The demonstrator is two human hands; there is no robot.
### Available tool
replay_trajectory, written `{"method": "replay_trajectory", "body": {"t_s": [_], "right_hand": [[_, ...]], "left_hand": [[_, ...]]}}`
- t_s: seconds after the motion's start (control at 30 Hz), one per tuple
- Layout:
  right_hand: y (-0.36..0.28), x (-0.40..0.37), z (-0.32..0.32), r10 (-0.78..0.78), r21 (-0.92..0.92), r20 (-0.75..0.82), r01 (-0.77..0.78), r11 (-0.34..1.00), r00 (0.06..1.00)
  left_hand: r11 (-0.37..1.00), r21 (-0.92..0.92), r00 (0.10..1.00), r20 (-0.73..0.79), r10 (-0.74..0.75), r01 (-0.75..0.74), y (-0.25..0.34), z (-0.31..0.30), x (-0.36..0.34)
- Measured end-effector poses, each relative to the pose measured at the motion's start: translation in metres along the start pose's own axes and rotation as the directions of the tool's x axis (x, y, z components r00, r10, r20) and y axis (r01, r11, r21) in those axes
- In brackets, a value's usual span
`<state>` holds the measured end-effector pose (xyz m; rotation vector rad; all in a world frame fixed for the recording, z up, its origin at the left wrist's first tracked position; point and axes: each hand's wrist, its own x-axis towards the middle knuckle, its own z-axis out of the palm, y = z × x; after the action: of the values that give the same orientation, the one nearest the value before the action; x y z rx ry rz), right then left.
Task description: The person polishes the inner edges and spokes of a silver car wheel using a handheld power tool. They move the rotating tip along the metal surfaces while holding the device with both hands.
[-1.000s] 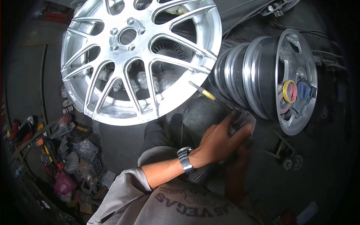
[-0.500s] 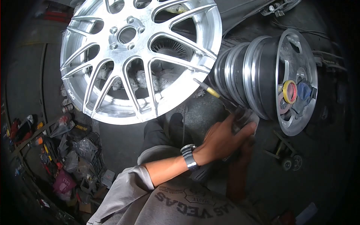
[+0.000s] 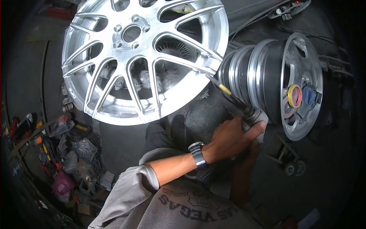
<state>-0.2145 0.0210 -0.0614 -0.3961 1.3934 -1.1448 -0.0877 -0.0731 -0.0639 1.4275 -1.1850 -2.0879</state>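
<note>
A bright silver alloy wheel point(image 3: 131, 53) with split spokes fills the top of the view. My left hand point(image 3: 230, 139), with a watch on its wrist, is wrapped over the grey body of a power tool point(image 3: 254, 116), which resembles a finger belt sander. Its narrow nose, banded in yellow, points up and left. The nose's tip overlaps the lower right rim of the wheel. Darker and partly covered by the left hand, my right hand point(image 3: 248, 154) is closed around the tool's lower part.
Right of the tool stands another wheel point(image 3: 263, 78) on its side, with a yellow tape roll point(image 3: 294, 96) and a blue-grey cloth point(image 3: 310, 100) on its face. A small wheeled dolly point(image 3: 291, 162) sits below it. Tools and bags point(image 3: 76, 160) clutter the left floor. Cables point(image 3: 259, 15) run across the top right.
Both hands and the power tool have shifted slightly right. The tool's tip has moved right and a little up along the wheel's rim. A red light now shows at the top right.
</note>
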Motion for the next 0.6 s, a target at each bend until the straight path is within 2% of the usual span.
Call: {"method": "replay_trajectory", "body": {"t_s": [0.03,0.07,0.1,0.13,0.3,0.37,0.43,0.47,0.53,0.6], "right_hand": [[0.002,0.001,-0.003,0.0,0.0,0.002,0.0,1.0,1.0],[0.007,0.002,-0.01,-0.028,-0.111,0.0,0.028,0.993,1.0],[0.01,0.001,-0.013,-0.056,-0.221,0.001,0.055,0.974,0.998],[0.01,0.0,-0.014,-0.056,-0.219,0.001,0.055,0.974,0.998],[0.013,-0.007,-0.011,0.019,-0.322,0.082,0.008,0.947,0.996],[0.016,-0.007,-0.013,0.005,-0.278,0.066,0.013,0.961,0.998],[0.016,-0.005,-0.014,-0.007,-0.209,0.021,0.011,0.978,1.0],[0.015,-0.004,-0.014,-0.009,-0.177,-0.007,0.007,0.984,1.0],[0.011,-0.001,-0.012,-0.005,-0.108,-0.063,-0.002,0.994,0.998],[0.008,0.002,-0.012,-0.002,-0.055,-0.088,-0.003,0.998,0.996]], "left_hand": [[1.0,0.011,1.0,0.008,-0.009,0.008,0.0,-0.001,0.0],[1.0,0.012,1.0,0.006,-0.009,0.009,-0.003,0.0,-0.003],[0.998,0.027,0.996,-0.071,0.056,-0.054,-0.009,0.004,-0.009],[0.992,0.046,0.982,-0.147,0.121,-0.116,-0.013,0.006,-0.014],[0.998,0.01,0.986,-0.152,0.066,-0.065,-0.019,0.005,-0.027],[0.999,-0.003,0.991,-0.131,0.042,-0.042,-0.019,0.008,-0.024],[0.981,-0.007,0.957,-0.221,0.187,-0.193,-0.014,0.01,-0.016],[0.981,-0.008,0.957,-0.222,0.189,-0.196,-0.012,0.008,-0.012],[1.0,0.013,1.0,0.007,-0.019,0.019,0.01,-0.005,-0.006],[1.0,0.0,1.0,0.023,-0.008,0.008,0.008,-0.005,-0.002]]}}
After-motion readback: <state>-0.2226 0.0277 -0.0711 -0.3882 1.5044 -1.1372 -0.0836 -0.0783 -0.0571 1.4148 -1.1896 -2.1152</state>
